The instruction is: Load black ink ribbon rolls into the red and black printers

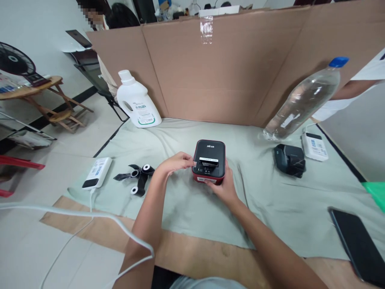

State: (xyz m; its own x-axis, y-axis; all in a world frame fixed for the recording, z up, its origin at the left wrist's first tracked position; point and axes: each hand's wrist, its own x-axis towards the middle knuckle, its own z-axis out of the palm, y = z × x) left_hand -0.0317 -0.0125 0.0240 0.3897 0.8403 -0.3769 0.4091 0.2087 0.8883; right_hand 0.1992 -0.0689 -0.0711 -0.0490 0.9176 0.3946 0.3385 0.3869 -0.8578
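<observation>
A small black-topped, red-sided box-shaped device [210, 150] sits on the pale green cloth in front of me. A slot with a white strip [208, 159] along it crosses its top. My right hand [224, 186] grips the device around its right side and near corner, thumb on the front face. At the device's left edge, my left hand [177, 162] has its fingers pinched together; a tiny pale bit shows at the fingertips, too small to name. Left of that hand lie several small black rolls [138, 180] with white cores, one with a loose dark tail.
A white jug [138, 102] and a blue-capped water bottle [303, 104] stand against a cardboard screen [222, 76]. White power packs [98, 172] lie on both sides. At right are a black device [289, 159] and a phone [357, 245]. A white cable [90, 212] crosses lower left.
</observation>
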